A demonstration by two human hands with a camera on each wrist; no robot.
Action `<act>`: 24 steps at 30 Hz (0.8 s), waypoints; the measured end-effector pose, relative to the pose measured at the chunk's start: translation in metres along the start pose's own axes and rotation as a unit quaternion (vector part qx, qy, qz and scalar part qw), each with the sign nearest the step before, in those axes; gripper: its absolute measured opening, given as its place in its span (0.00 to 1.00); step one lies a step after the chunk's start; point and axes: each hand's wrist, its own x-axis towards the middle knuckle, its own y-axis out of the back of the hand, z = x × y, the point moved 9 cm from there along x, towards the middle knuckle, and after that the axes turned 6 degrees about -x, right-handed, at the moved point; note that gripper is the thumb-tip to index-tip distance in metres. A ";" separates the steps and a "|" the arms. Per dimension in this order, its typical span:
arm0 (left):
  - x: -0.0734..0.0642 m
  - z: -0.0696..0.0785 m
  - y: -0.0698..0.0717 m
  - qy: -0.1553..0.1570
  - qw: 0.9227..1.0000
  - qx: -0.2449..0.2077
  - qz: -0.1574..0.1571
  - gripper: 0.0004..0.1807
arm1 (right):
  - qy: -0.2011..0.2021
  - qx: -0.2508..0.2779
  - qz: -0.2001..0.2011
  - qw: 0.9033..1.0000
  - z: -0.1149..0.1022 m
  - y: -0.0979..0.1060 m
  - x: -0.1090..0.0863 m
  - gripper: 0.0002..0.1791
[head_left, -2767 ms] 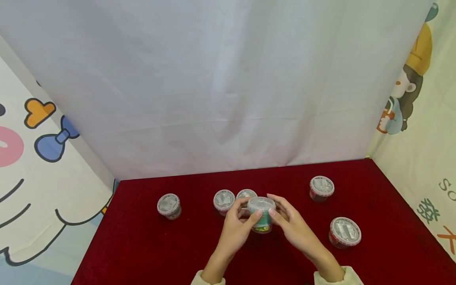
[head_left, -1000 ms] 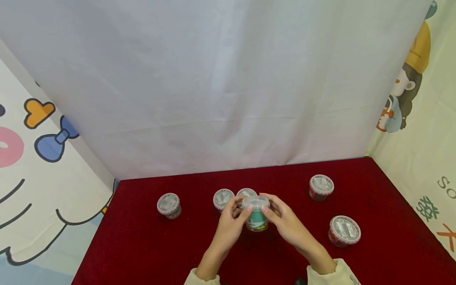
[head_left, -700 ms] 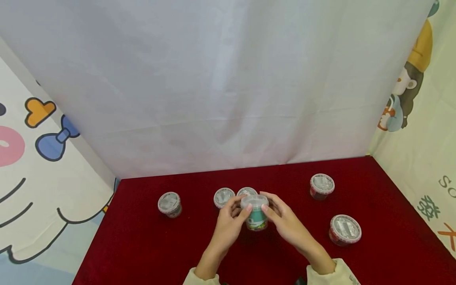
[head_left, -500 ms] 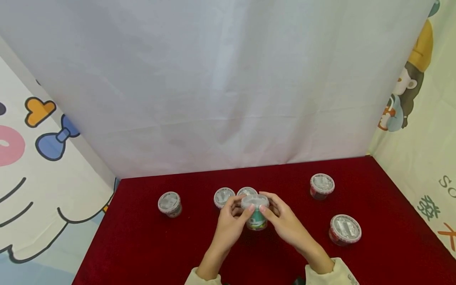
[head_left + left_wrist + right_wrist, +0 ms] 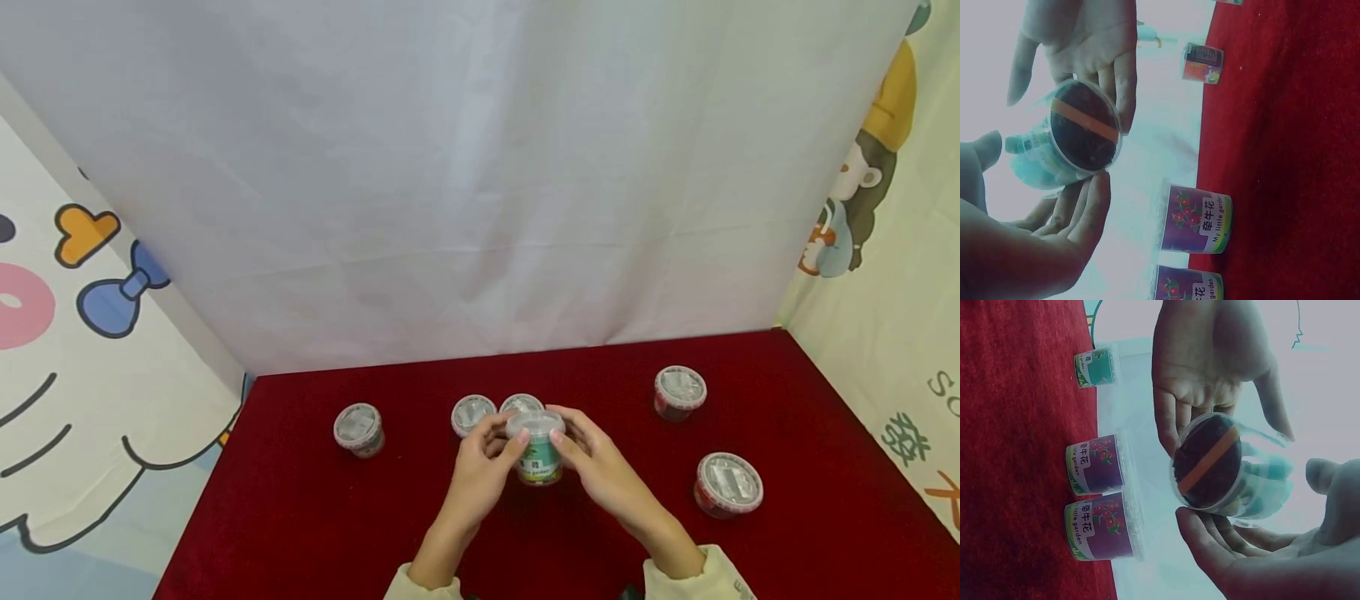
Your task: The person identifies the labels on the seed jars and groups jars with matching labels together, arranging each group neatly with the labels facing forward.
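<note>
A clear lidded plastic cup (image 5: 537, 450) with a teal label is held up above the red cloth, between both hands. My left hand (image 5: 477, 479) grips its left side, thumb at the front below the lid and fingers curled behind. The right hand (image 5: 611, 475) mirrors this on the right side. Seen from below in the left wrist view, the cup's base (image 5: 1085, 125) shows dark contents and an orange strip across it. Part of the label reads "garden". Right behind the cup in the head view stand two purple-labelled lidded cups (image 5: 1097, 465), side by side.
Another teal-labelled cup (image 5: 358, 429) stands at the left of the red-covered table (image 5: 300, 517). On the right are two red-labelled cups, one farther back (image 5: 678, 393) and one nearer (image 5: 727, 485). A white cloth (image 5: 450, 208) hangs behind the table, with printed cloths at both sides.
Over the last few seconds the held cup has moved slightly left with both hands. It has turned between them, bringing the label's lettering round to the front. The standing cups have stayed put.
</note>
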 end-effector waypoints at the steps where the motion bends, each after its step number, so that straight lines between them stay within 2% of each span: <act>1: 0.000 0.000 0.000 -0.001 1.000 0.002 0.005 0.27 | -0.003 -0.003 0.004 1.000 0.000 0.000 0.000 0.28; 4: 0.000 0.001 0.002 -0.003 1.000 0.006 0.016 0.28 | -0.009 -0.015 0.008 1.000 0.001 -0.001 0.001 0.28; 7: 0.000 -0.001 0.002 0.003 1.000 0.006 0.014 0.28 | -0.014 -0.017 0.006 1.000 0.002 -0.002 0.002 0.28; 11: 0.001 -0.004 0.003 0.013 1.000 0.004 -0.007 0.28 | -0.009 -0.002 -0.008 1.000 0.003 -0.003 0.003 0.29; 15: 0.001 -0.002 0.004 0.010 1.000 0.003 -0.020 0.27 | -0.003 0.009 -0.017 1.000 0.002 -0.004 0.003 0.30; 24: -0.002 0.003 0.010 -0.003 1.000 0.010 0.000 0.27 | -0.003 -0.010 0.000 1.000 -0.003 -0.007 0.006 0.30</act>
